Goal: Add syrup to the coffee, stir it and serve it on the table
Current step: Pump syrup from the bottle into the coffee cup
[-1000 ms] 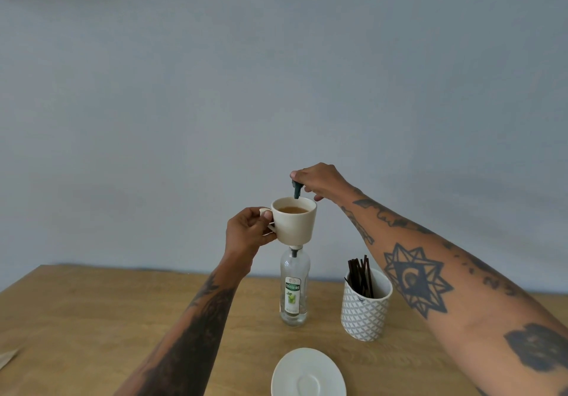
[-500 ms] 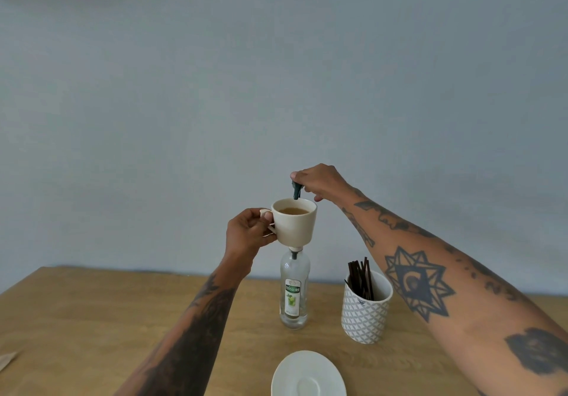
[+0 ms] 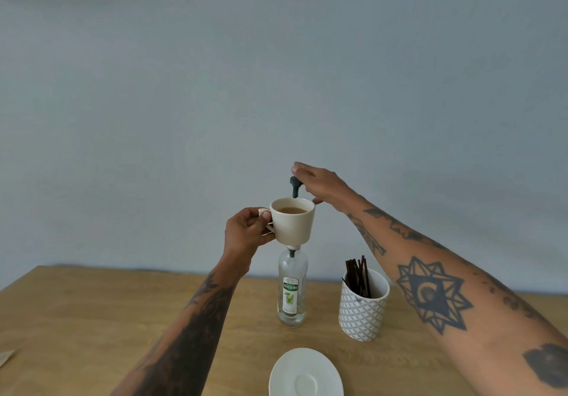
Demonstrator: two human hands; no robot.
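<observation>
My left hand grips the handle of a cream cup of light brown coffee and holds it up in front of the neck of a clear syrup bottle standing on the table. The bottle's dark green pump spout points down over the cup's far rim. My right hand lies on top of the pump head, fingers stretched flat, thumb below. The cup hides the pump stem.
A white saucer sits at the near edge of the wooden table. A patterned white holder with several dark stir sticks stands right of the bottle. A scrap of brown paper lies far left.
My right hand and the pump head have come up a little, and the fingers have flattened out. The cup stays in the same place under the spout.
</observation>
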